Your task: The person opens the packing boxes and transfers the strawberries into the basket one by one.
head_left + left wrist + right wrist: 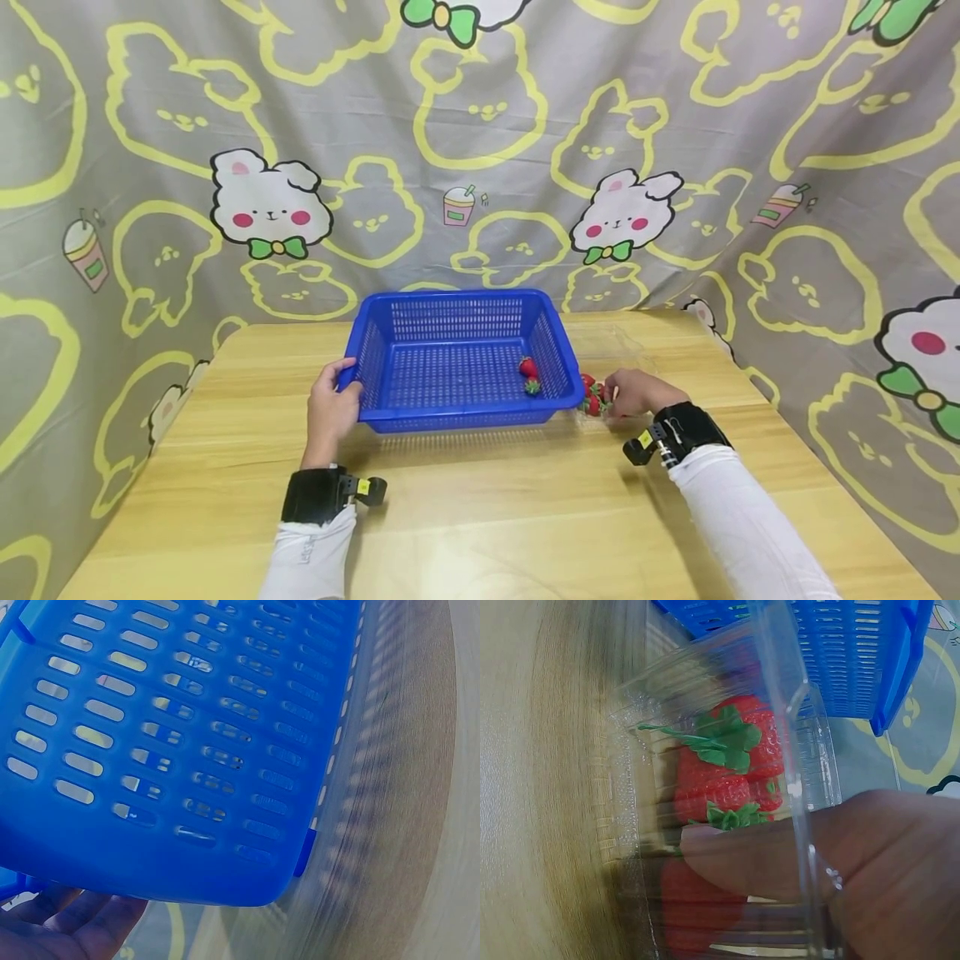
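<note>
A blue plastic basket [457,408] with slotted walls stands on the table. My left hand [333,404] grips its left rim; in the left wrist view the fingers [82,919] curl under that rim. Inside, toward the right end, lie two strawberries [529,375]. Just right of the basket is a clear plastic box [626,802] holding several red strawberries [761,739] with green leaves. My right hand [636,393] reaches into this box, its thumb [742,855] touching the fruit among the leaves. The other right fingers are hidden, so a hold on a strawberry cannot be confirmed.
The wooden table [480,525] spreads in front of the basket and to both sides. A patterned curtain [465,125] hangs behind and around it. Each wrist carries a black strap [315,496] with a small camera. A clear plastic edge [615,342] shows behind the right hand.
</note>
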The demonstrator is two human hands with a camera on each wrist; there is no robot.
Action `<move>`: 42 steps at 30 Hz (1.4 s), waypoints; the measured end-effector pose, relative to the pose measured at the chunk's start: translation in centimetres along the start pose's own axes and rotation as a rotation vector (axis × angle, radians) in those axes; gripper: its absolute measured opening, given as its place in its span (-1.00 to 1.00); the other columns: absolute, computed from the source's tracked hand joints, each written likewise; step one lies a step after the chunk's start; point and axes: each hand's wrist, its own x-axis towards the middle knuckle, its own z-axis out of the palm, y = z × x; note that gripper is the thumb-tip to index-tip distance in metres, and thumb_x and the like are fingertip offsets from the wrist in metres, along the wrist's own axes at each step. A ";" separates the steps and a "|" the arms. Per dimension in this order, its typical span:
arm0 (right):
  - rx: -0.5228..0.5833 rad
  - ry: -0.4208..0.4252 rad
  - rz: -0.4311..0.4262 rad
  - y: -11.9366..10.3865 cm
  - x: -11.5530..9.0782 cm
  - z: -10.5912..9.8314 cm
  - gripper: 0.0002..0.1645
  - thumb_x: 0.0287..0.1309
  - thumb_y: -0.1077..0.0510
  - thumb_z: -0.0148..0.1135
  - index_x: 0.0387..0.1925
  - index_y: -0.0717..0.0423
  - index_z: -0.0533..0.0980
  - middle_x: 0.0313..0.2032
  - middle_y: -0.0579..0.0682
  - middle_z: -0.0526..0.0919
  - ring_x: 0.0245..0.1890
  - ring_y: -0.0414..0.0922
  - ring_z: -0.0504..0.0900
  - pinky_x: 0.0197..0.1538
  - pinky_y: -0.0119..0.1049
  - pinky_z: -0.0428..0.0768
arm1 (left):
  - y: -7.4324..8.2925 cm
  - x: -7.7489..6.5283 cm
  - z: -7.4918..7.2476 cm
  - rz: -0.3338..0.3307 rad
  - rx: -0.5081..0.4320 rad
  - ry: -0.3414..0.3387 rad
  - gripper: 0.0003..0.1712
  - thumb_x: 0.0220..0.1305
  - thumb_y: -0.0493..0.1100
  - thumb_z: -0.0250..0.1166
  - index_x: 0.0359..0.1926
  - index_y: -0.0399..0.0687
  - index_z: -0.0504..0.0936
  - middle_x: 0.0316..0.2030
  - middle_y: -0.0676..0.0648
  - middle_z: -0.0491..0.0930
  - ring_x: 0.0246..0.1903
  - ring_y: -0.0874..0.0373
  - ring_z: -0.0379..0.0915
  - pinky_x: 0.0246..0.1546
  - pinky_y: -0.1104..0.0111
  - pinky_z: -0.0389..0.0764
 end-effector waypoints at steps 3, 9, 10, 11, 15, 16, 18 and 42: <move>-0.005 0.007 -0.010 0.0 0.0 0.0 -0.72 -0.19 0.13 0.39 -0.44 0.12 0.47 -0.49 -0.04 0.49 -0.48 -0.11 0.44 -0.43 -0.28 0.40 | 0.0 0.0 0.0 0.000 0.003 0.002 -0.53 0.24 -0.27 -0.04 0.20 -0.10 0.31 0.28 -0.23 0.18 0.19 -0.17 0.17 0.12 -0.04 0.25; -0.004 0.014 -0.030 0.1 -0.1 0.0 -0.71 -0.21 0.13 0.41 -0.47 0.12 0.46 -0.50 -0.05 0.49 -0.49 -0.11 0.44 -0.44 -0.30 0.39 | -0.1 0.1 0.1 -0.007 -0.004 0.004 -0.53 0.25 -0.27 -0.03 0.20 -0.09 0.31 0.27 -0.23 0.19 0.17 -0.16 0.20 0.10 -0.04 0.27; -0.002 0.015 -0.029 0.1 0.0 0.0 -0.71 -0.22 0.13 0.41 -0.47 0.12 0.46 -0.50 -0.04 0.49 -0.49 -0.11 0.44 -0.44 -0.29 0.39 | -0.1 0.1 0.1 -0.008 -0.006 0.004 -0.53 0.25 -0.27 -0.03 0.20 -0.09 0.31 0.26 -0.23 0.20 0.16 -0.16 0.20 0.10 -0.03 0.28; -0.004 0.014 -0.026 0.1 0.0 0.0 -0.72 -0.21 0.12 0.40 -0.47 0.11 0.46 -0.49 -0.05 0.48 -0.49 -0.11 0.44 -0.43 -0.29 0.39 | -0.1 0.1 0.1 -0.007 -0.007 0.004 -0.53 0.25 -0.27 -0.03 0.20 -0.10 0.31 0.26 -0.23 0.20 0.16 -0.16 0.20 0.10 -0.04 0.27; -0.004 0.011 -0.012 0.1 0.0 -0.1 -0.72 -0.20 0.11 0.40 -0.47 0.10 0.46 -0.48 -0.04 0.49 -0.48 -0.10 0.44 -0.43 -0.28 0.39 | -0.1 0.0 0.1 -0.009 -0.010 0.005 -0.53 0.24 -0.27 -0.04 0.20 -0.10 0.31 0.26 -0.23 0.20 0.17 -0.16 0.20 0.10 -0.04 0.27; -0.004 0.010 -0.008 0.1 0.0 -0.1 -0.72 -0.20 0.11 0.40 -0.48 0.09 0.45 -0.48 -0.04 0.49 -0.48 -0.10 0.44 -0.43 -0.29 0.39 | -0.1 0.0 0.1 -0.009 -0.010 0.005 -0.53 0.24 -0.27 -0.04 0.20 -0.09 0.31 0.27 -0.22 0.19 0.17 -0.16 0.19 0.11 -0.04 0.26; -0.007 0.008 -0.010 0.1 0.0 -0.2 -0.72 -0.20 0.11 0.40 -0.48 0.09 0.45 -0.49 -0.04 0.49 -0.48 -0.10 0.44 -0.44 -0.29 0.38 | -0.2 0.0 0.1 -0.010 -0.011 0.007 -0.53 0.23 -0.27 -0.03 0.20 -0.09 0.32 0.27 -0.22 0.19 0.17 -0.16 0.19 0.11 -0.04 0.27; 0.014 0.021 -0.019 0.4 -0.4 -0.5 -0.68 -0.23 0.09 0.44 -0.45 0.09 0.47 -0.43 -0.03 0.49 -0.47 -0.10 0.42 -0.43 -0.28 0.39 | -0.2 0.0 0.1 0.006 -0.015 0.015 -0.52 0.21 -0.28 -0.02 0.19 -0.09 0.33 0.26 -0.23 0.21 0.15 -0.15 0.22 0.09 -0.02 0.29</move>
